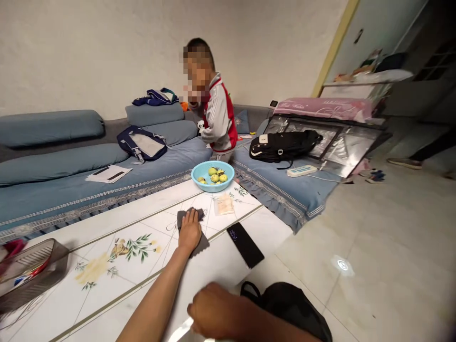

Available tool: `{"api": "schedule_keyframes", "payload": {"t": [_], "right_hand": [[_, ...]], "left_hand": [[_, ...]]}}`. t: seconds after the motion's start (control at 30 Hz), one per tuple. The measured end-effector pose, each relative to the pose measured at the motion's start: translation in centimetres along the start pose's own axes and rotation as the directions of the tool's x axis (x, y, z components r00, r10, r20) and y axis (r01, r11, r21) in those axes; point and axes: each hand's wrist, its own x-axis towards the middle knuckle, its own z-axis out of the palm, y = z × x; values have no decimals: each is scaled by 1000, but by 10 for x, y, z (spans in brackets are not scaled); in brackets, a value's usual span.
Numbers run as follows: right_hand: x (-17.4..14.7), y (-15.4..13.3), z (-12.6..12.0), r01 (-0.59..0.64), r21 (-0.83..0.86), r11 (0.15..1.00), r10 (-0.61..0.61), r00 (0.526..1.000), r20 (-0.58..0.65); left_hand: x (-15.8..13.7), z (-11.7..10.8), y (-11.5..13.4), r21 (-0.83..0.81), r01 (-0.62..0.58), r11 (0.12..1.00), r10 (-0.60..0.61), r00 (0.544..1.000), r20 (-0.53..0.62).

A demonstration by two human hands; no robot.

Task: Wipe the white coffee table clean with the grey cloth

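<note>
Your bare left hand [190,232] and right hand [215,311]
Left forearm [156,294], lower centre, and right forearm [269,325], bottom edge: both uncovered.

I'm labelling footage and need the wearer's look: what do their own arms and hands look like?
The left hand and right hand are both ungloved. Both forearms are uncovered as far as they show, with no sleeve, watch or bracelet in sight. The right one is too shadowed for fine detail.
</note>
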Motion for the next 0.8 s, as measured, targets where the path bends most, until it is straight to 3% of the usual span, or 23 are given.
{"api": "schedule_keyframes", "payload": {"t": [0.1, 0.2, 0.27, 0.33, 0.4, 0.43, 0.53, 0.6, 0.7, 0.8], "right_hand": [[-12, 21, -39, -48, -95, 994, 41, 996, -74], [-35, 52, -82, -274, -30, 961, 264, 947, -184], [-52, 77, -99, -456, 54, 889, 454, 857, -242], [-64, 100, -102, -608, 143, 781, 621, 732, -280], [-69, 115, -92, -708, 201, 677, 734, 634, -244], [-69, 119, -84, -739, 213, 639, 769, 607, -201], [-59, 120, -61, -794, 227, 564, 825, 555, -105], [-49, 115, -51, -823, 233, 518, 855, 505, -117], [-37, 109, -45, -832, 249, 495, 868, 467, -168], [-34, 111, -44, -814, 271, 514, 857, 475, -197]], "left_hand": [[-80, -14, 21, -43, -172, 984, 169, 983, -65], [-166, -30, 20, -55, -283, 957, 277, 956, -101], [-212, -38, 11, -31, -295, 955, 291, 951, -106], [-234, -40, 1, -8, -263, 965, 260, 959, -117], [-226, -38, -3, -8, -199, 980, 196, 970, -142], [-210, -35, -1, -14, -153, 988, 149, 977, -153], [-136, -29, 21, -19, 21, 1000, -23, 994, -111], [-91, -28, 45, -3, 82, 997, -82, 996, -35], [-75, -31, 77, -23, -27, 999, 27, 999, 29], [-123, -33, 78, -101, -297, 950, 300, 954, 23]]}}
